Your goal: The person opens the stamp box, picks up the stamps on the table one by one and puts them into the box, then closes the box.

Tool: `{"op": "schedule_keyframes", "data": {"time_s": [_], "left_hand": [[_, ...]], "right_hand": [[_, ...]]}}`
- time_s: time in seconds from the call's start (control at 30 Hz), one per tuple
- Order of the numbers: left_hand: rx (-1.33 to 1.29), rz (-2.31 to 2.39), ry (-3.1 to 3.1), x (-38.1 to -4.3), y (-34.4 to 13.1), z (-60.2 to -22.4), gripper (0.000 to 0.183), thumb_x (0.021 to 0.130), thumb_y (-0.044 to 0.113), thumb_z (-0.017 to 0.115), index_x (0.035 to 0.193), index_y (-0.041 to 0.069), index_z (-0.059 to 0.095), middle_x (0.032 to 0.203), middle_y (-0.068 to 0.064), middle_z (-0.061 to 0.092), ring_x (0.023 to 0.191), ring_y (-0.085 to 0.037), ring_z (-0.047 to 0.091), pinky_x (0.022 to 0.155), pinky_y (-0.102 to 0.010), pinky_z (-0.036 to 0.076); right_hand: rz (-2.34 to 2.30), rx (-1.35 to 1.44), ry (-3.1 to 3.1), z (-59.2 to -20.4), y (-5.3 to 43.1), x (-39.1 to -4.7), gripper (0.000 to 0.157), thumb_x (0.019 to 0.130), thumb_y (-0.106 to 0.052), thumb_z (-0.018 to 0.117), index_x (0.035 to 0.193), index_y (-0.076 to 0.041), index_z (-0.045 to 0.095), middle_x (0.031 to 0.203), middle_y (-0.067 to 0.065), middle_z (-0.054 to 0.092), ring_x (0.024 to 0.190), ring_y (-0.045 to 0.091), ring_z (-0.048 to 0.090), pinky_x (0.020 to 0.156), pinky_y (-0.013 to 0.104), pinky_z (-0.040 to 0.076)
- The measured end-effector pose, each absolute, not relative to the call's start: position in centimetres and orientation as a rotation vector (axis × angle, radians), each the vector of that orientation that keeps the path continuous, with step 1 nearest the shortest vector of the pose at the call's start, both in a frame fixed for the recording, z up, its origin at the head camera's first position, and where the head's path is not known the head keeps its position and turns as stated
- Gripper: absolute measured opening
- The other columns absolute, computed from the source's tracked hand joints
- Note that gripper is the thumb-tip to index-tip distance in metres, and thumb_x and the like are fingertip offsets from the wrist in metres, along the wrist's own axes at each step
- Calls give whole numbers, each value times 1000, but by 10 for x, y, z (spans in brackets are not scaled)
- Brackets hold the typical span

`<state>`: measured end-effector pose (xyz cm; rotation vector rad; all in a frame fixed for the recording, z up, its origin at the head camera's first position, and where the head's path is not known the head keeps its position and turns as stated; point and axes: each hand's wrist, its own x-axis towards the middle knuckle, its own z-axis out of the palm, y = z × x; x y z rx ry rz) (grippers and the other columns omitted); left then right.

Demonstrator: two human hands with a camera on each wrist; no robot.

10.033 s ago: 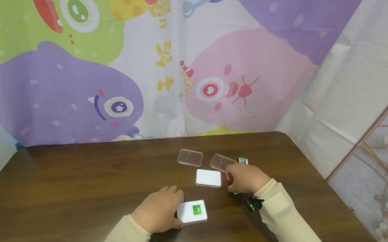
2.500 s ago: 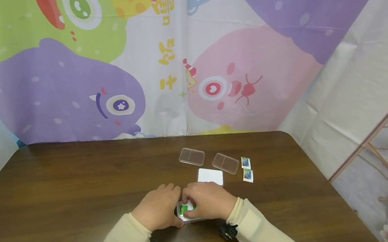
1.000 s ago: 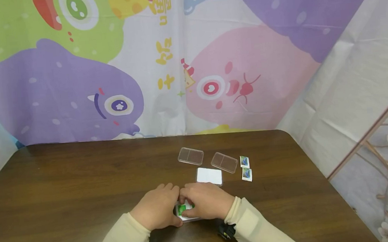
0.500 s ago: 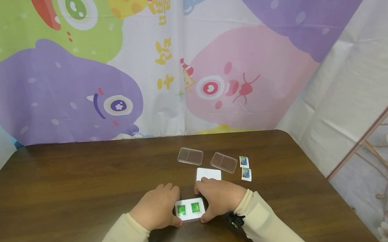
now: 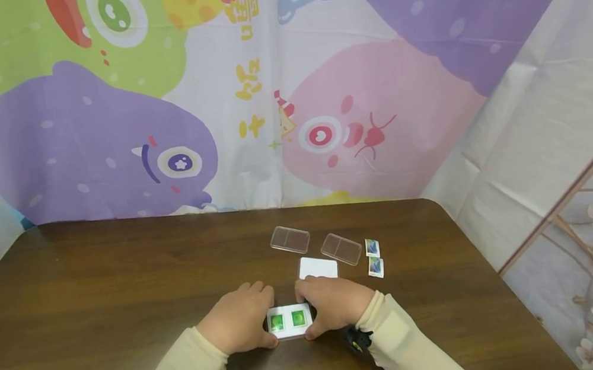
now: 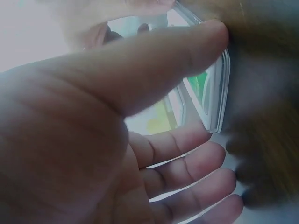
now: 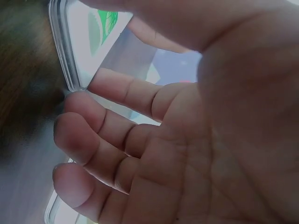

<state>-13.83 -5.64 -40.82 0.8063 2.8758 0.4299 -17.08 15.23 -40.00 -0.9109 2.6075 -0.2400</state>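
A clear plastic case (image 5: 288, 321) with a white card inside lies on the table in front of me, its long side running left to right. Two small green stamps (image 5: 277, 322) sit side by side on the white card. My left hand (image 5: 236, 320) grips the case's left end between thumb (image 6: 205, 42) and index finger, the other fingers spread behind it. From the right end, my right hand (image 5: 337, 303) pinches the case the same way. In the right wrist view, stacked clear edges show along the case's side. Part of a second white-carded case (image 5: 317, 266) is hidden behind my right hand.
Two clear divided lids (image 5: 290, 240) lie farther back, the second lid (image 5: 341, 249) to the right. Beside it lie two blue-and-green stamps (image 5: 372, 247), one before the other. A patterned cloth (image 5: 252, 171) hangs along the table's (image 5: 123, 273) far edge.
Ten seconds ago the card bore one green stamp, and my right hand was at the stamps on the right. It brought a second green stamp, then moved from the card to the case's right end.
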Motion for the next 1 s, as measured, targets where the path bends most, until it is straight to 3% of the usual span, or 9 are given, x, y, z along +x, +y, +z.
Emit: {"op": "schedule_keyframes", "data": {"time_s": [0.17, 0.4, 0.73, 1.0], "left_hand": [[906, 380, 2883, -138, -54, -410, 53, 69, 30, 92, 105, 5, 63, 100, -6, 58, 86, -20, 52, 69, -39, 52], [1037, 398, 2913, -138, -49, -417, 46, 74, 34, 89, 102, 8, 64, 96, -1, 56, 83, -17, 50, 65, -32, 49], [1057, 417, 2916, -139, -50, -418, 44, 74, 32, 89, 101, 8, 65, 93, 1, 53, 79, -14, 47, 62, -29, 46], [1020, 400, 2908, -139, -50, -415, 46, 74, 35, 90, 103, 9, 66, 96, 0, 56, 82, -15, 51, 67, -34, 51]], "right_hand": [[-221, -905, 2617, -401, 152, -170, 47, 74, -32, 94, 98, -17, 56, 88, -8, 54, 76, 8, 51, 68, 25, 46], [-234, -892, 2607, -402, 152, -170, 47, 75, -32, 93, 99, -16, 56, 89, -8, 53, 75, 7, 51, 66, 24, 46], [-326, -904, 2548, -398, 158, -173, 47, 77, -31, 92, 104, -12, 59, 92, -5, 56, 77, 7, 51, 69, 23, 47], [-418, -849, 2769, -393, 181, -188, 29, 83, -13, 81, 103, -6, 61, 93, 5, 59, 82, 17, 51, 73, 35, 47]]}}
